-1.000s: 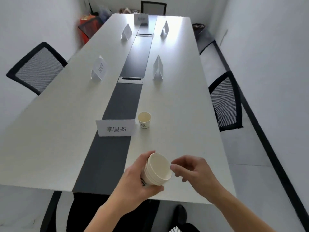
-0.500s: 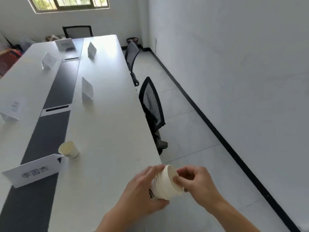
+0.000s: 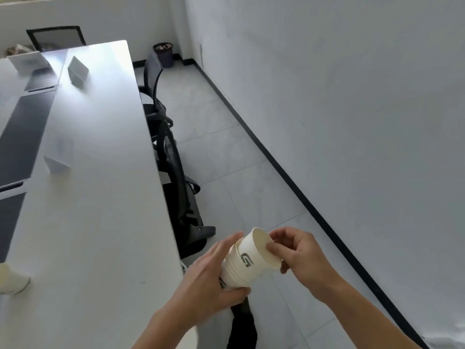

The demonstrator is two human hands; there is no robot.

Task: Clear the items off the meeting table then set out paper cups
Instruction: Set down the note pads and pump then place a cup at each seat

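My left hand [image 3: 208, 280] grips the cup stack [image 3: 236, 270] steady so my right hand [image 3: 299, 255] can pinch the top cup [image 3: 259, 250] free by its rim.

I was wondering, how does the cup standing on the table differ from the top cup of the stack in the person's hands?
The cup on the table stands alone on the white table, untouched; the top cup is nested in a stack, tilted. The left hand grips the stack while the right hand pinches the top cup's rim. The table cup is cut off by the picture's edge; the top cup shows a dark logo. Both are pale paper cups.
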